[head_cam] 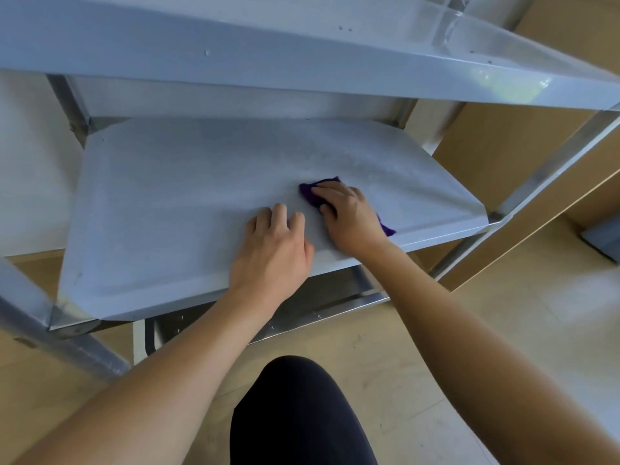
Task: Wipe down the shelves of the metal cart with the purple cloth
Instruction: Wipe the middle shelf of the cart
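The metal cart's middle shelf (174, 203) fills the centre of the head view, a flat grey steel sheet. My right hand (349, 216) lies on the purple cloth (310, 193) near the shelf's right front part, fingers bent over it and pressing it to the steel. Only the cloth's far edge and a corner by my wrist show. My left hand (275, 246) rests on the bare shelf just left of the right hand, fingers slightly curled, holding nothing. The top shelf (268, 58) overhangs above.
A lower shelf edge (335, 307) shows beneath the middle one. Steel cart legs stand at the front left (50, 333) and right (550, 169). Light wooden floor and wooden panels lie to the right. My dark-clad knee (298, 414) is at the bottom centre.
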